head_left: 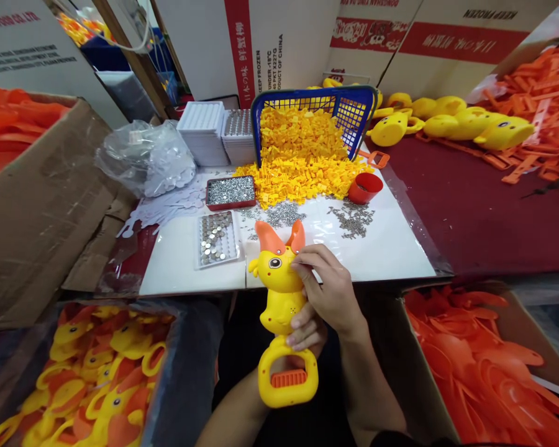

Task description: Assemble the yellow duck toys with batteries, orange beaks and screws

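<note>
A yellow duck toy (284, 304) with an orange beak and a ring-shaped handle stands upright in front of the table edge. Its lower body rests in my left hand (309, 329), whose fingers wrap round it from behind. My right hand (328, 282) is closed in a pinch at the side of the duck's head; what lies between those fingertips is too small to make out. Just beyond the toy, loose silver screws (284, 214) and darker small metal parts (353, 218) lie on the white table top (186, 273).
A blue basket (314, 93) spills yellow pieces (302, 177). Around it are a screw tray (230, 191), a button-cell tray (218, 239), a red cup (366, 187) and a plastic bag (146, 158). Boxes of duck toys (107, 372) and orange parts (484, 366) flank me.
</note>
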`<action>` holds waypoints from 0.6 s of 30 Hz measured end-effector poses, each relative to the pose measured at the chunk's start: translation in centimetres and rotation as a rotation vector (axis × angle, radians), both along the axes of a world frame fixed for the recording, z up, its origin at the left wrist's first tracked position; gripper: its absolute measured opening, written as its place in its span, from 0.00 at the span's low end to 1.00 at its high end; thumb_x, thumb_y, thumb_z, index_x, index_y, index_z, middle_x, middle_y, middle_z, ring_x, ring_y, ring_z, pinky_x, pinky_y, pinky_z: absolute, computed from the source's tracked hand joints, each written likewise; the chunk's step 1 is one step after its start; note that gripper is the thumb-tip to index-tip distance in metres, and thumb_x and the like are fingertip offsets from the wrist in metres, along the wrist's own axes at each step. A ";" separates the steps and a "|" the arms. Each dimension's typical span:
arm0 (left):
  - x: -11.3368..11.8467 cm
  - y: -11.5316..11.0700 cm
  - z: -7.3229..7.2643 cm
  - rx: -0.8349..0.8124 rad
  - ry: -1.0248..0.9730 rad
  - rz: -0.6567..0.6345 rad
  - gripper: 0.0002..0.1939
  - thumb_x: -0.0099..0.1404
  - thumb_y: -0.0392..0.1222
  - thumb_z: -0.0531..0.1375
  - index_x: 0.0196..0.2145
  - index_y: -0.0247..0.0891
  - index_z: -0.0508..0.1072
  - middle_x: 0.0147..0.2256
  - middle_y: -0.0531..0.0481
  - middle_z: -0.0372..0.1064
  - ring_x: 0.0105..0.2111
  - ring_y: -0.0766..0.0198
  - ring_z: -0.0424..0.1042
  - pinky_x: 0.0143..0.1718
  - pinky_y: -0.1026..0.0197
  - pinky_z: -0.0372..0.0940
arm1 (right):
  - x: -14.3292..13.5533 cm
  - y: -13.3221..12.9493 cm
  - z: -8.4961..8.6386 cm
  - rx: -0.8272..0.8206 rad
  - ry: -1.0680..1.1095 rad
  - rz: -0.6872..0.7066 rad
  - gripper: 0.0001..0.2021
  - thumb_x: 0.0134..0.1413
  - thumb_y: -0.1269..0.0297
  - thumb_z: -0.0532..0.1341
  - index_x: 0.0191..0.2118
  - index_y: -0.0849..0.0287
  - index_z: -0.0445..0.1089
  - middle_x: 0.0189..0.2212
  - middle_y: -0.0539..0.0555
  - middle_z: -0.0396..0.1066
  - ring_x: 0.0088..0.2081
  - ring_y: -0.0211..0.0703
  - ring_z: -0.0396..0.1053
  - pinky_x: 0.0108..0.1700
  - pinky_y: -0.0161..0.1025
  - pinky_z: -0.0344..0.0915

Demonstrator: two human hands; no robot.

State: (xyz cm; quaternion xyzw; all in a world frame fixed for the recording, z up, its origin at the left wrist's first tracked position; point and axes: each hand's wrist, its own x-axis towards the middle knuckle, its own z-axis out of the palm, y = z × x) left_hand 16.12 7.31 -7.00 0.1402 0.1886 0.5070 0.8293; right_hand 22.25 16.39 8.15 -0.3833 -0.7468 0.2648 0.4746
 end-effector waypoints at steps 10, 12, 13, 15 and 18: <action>-0.6 -0.1 0.4 -0.099 -0.193 0.215 0.29 0.72 0.68 0.45 0.51 0.43 0.69 0.20 0.61 0.49 0.11 0.74 0.33 0.09 0.67 0.45 | 2.1 0.5 -0.1 -0.302 0.134 0.226 0.07 0.64 0.62 0.61 0.40 0.54 0.78 0.41 0.57 0.74 0.38 0.42 0.74 0.35 0.38 0.74; -0.8 -0.2 0.4 -0.093 -0.183 0.197 0.33 0.71 0.70 0.42 0.52 0.43 0.67 0.20 0.61 0.49 0.10 0.73 0.37 0.11 0.67 0.49 | 2.3 0.7 -0.2 -0.445 0.243 0.266 0.09 0.65 0.59 0.60 0.40 0.54 0.78 0.38 0.55 0.74 0.34 0.40 0.73 0.29 0.36 0.71; -0.8 -0.2 0.3 -0.089 -0.172 0.188 0.33 0.70 0.71 0.41 0.52 0.43 0.67 0.20 0.61 0.49 0.10 0.73 0.38 0.11 0.67 0.50 | 2.3 0.7 -0.3 -0.508 0.295 0.254 0.09 0.64 0.57 0.61 0.39 0.54 0.77 0.36 0.54 0.73 0.32 0.39 0.72 0.27 0.35 0.70; -0.7 0.0 0.2 -0.077 -0.137 0.167 0.33 0.70 0.72 0.41 0.51 0.44 0.68 0.19 0.62 0.47 0.10 0.73 0.39 0.11 0.66 0.49 | 1.9 0.8 -0.4 -0.596 0.343 0.214 0.09 0.61 0.56 0.64 0.36 0.55 0.76 0.33 0.52 0.71 0.28 0.36 0.69 0.24 0.34 0.66; -0.9 0.4 0.4 -0.048 -0.048 0.086 0.29 0.71 0.69 0.46 0.50 0.44 0.69 0.20 0.60 0.54 0.11 0.72 0.47 0.12 0.67 0.53 | 1.2 0.7 -0.3 -0.588 0.275 0.180 0.09 0.55 0.57 0.68 0.31 0.57 0.73 0.32 0.50 0.67 0.27 0.35 0.65 0.25 0.34 0.65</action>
